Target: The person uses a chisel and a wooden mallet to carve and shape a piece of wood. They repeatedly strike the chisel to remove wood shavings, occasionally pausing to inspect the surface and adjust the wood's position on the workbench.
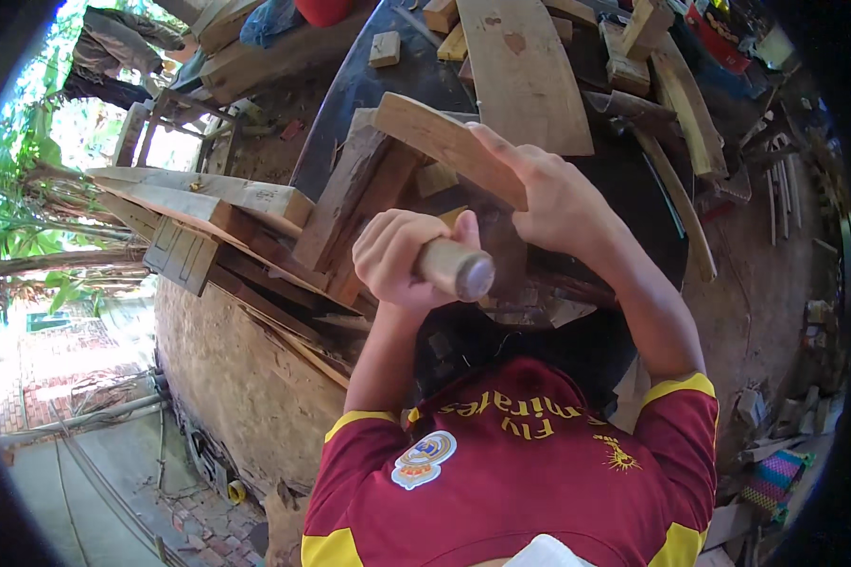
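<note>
My left hand [388, 253] is wrapped around a thick, round wooden tool handle [452, 268], whose worn butt end faces up toward me. Whatever is at the handle's other end is hidden behind the fist. To its right, my right hand [565, 206] grips a flat, slightly curved wooden piece [442, 140], the index finger stretched along its edge. That piece slants up to the left, past a dark squared timber [352, 194]. A small wood block [436, 179] lies below it.
Long beams [246, 200] jut out at the left. A wide plank [525, 80] lies on the dark work surface [355, 80] ahead, near a small pale block [385, 49]. Curved wood strips [687, 109] rest at the right. A red container [716, 40] stands at the far right.
</note>
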Available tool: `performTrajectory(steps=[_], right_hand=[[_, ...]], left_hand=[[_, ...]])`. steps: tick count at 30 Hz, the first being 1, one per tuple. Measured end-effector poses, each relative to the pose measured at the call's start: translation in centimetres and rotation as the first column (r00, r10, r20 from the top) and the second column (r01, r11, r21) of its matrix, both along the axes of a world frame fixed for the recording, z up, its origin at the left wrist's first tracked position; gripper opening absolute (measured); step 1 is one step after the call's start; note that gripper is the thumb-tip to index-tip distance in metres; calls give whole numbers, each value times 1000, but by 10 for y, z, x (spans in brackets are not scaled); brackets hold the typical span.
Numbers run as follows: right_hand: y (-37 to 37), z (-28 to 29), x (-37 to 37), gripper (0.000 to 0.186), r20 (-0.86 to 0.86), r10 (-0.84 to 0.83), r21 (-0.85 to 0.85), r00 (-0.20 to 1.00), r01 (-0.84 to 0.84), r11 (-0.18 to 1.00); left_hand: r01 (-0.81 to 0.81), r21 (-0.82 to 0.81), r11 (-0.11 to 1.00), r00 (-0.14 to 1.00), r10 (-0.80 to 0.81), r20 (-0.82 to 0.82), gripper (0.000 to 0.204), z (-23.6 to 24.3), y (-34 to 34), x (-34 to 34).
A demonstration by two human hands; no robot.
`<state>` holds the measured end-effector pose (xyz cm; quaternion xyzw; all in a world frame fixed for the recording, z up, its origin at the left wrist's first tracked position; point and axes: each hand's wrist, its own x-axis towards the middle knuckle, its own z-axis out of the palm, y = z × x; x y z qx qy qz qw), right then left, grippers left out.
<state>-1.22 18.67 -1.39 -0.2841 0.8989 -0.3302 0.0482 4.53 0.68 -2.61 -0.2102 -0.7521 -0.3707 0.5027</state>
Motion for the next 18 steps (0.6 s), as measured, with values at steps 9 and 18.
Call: performTrajectory(steps=[9,18], right_hand=[[-5,-1,7,77,-282,-366,257,887,437,862],[-47,-7,-11,45,-594,-22,23,804,45,999]], left_hand=[[-1,-44,999,999,-2,-50,22,-6,3,1],[64,-21,998,994,-65,-90,22,-10,7,3]])
